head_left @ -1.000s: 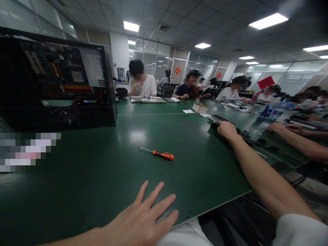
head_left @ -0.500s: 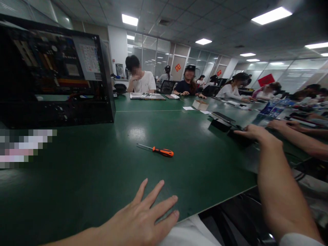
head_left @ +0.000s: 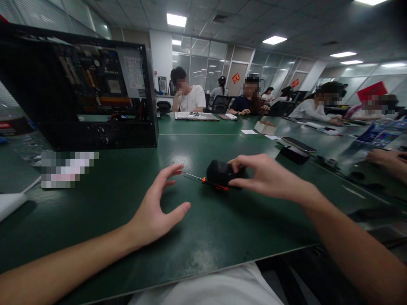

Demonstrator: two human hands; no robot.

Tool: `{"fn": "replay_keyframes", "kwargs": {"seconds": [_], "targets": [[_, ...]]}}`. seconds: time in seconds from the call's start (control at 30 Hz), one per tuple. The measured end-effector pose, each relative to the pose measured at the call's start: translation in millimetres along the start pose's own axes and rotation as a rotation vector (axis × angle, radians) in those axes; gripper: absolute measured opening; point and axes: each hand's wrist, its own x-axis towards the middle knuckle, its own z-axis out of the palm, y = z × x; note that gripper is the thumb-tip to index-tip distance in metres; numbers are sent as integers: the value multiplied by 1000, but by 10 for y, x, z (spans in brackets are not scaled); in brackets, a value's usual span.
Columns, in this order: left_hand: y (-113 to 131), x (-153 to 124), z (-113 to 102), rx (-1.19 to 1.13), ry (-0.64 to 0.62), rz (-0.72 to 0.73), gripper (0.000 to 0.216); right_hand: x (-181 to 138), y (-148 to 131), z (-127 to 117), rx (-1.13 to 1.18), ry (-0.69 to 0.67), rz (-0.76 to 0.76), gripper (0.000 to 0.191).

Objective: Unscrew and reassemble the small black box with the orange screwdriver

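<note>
Hands meet at the middle of a green table (head_left: pixel 104 220). Our right hand (head_left: pixel 270 178), which a moment ago was stretched out to the far right edge of the table among dark items, has come back to the centre. Its fingers and thumb are now pinched around a small rounded black object (head_left: pixel 221 171). The black object sits directly above the orange-handled screwdriver (head_left: pixel 219 187), hiding much of the handle; we cannot tell whether the two touch. The screwdriver lies where it lay before, its thin shaft pointing left.

Our left hand (head_left: pixel 159 205), earlier flat near the table's front edge, is now tipped up on its side, fingers spread and loosely curled, holding nothing, near the screwdriver's tip.

An open computer case (head_left: pixel 95 93) stands at the back left. A phone (head_left: pixel 298 144) rests behind our right hand.
</note>
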Motion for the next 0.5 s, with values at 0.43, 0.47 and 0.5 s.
{"fn": "replay_keyframes", "kwargs": {"seconds": [0.43,0.47,0.5], "targets": [[-13,193,38,153,-170,-38,50,381,151,502,427,-64,-251,51],[-19,206,51,155,-169,-33,50,376,178,507,411,-131,-243,56],[-25,220,68,158,-165,-29,50,372,176,516,402,-184,-251,57]]}}
